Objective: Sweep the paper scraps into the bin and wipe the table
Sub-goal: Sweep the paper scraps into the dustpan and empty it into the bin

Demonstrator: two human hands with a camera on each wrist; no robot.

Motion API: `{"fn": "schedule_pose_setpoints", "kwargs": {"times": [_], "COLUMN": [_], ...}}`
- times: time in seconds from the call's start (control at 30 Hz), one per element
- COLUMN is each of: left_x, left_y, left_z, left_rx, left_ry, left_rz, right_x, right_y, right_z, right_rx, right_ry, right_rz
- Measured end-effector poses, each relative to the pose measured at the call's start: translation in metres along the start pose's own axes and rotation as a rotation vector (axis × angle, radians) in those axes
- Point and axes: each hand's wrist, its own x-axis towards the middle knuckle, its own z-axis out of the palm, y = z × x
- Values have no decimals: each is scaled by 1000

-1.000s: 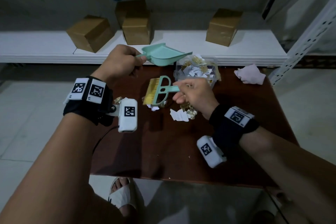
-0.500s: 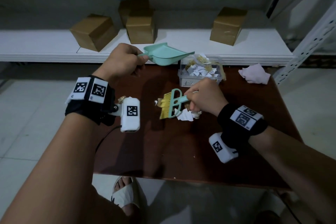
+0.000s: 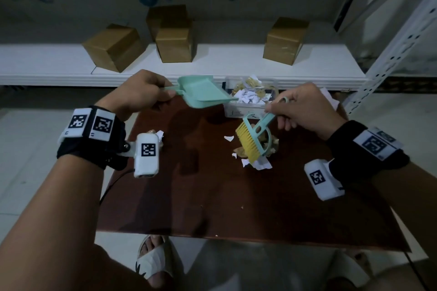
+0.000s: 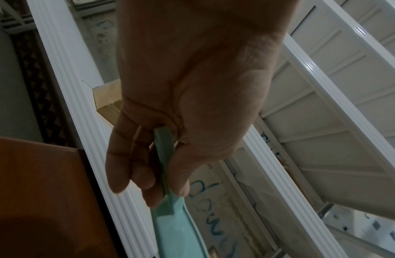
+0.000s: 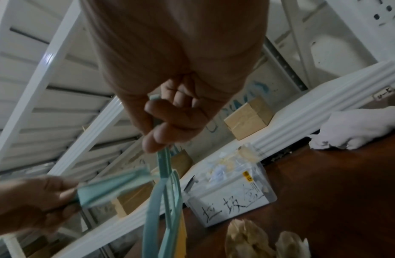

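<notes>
My left hand (image 3: pixel 144 92) grips the handle of a mint-green dustpan (image 3: pixel 201 92), held in the air above the brown table (image 3: pixel 189 196) beside the clear bin (image 3: pixel 248 111). In the left wrist view the fingers (image 4: pixel 134 165) curl round that handle (image 4: pixel 163 157). My right hand (image 3: pixel 300 111) holds the green handle of a small brush (image 3: pixel 253 139) with yellow bristles, tilted over a heap of white and tan paper scraps (image 3: pixel 257 160). The bin (image 5: pixel 231 193) holds more scraps. A few scraps (image 3: pixel 158 134) lie near the left wrist camera.
A crumpled white cloth (image 5: pixel 357 129) lies at the table's far right corner. Cardboard boxes (image 3: pixel 175 38) stand on the white shelf (image 3: pixel 236 68) behind the table. A white metal rack post (image 3: pixel 397 42) rises at the right. My sandalled foot (image 3: pixel 151 260) shows below the near edge.
The brush has moved right and turned, bristles now over the scrap heap. My right hand moved up toward the bin. The dustpan stays raised, tipped slightly nearer the bin.
</notes>
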Motion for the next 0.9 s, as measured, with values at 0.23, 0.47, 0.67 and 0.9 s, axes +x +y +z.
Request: {"fn": "schedule_pose_setpoints", "kwargs": {"times": [0.23,0.47,0.67,0.9], "left_x": [1,7,11,18], "left_y": [-11,-19,-25,-17], "left_z": [9,22,37,53], "left_rx": [196,410,489,588], "left_ry": [-128,-353,-464,-487], "left_rz": [-81,-175,-198,-107], "right_x": [5,6,-4,3], "right_y": [-4,14,37,40], "right_z": [-28,-39,-19,8], "right_rx": [-118,-672,-842,-644], "right_ry": [140,190,175,121], "right_rz": [-74,-176,-136,-118]}}
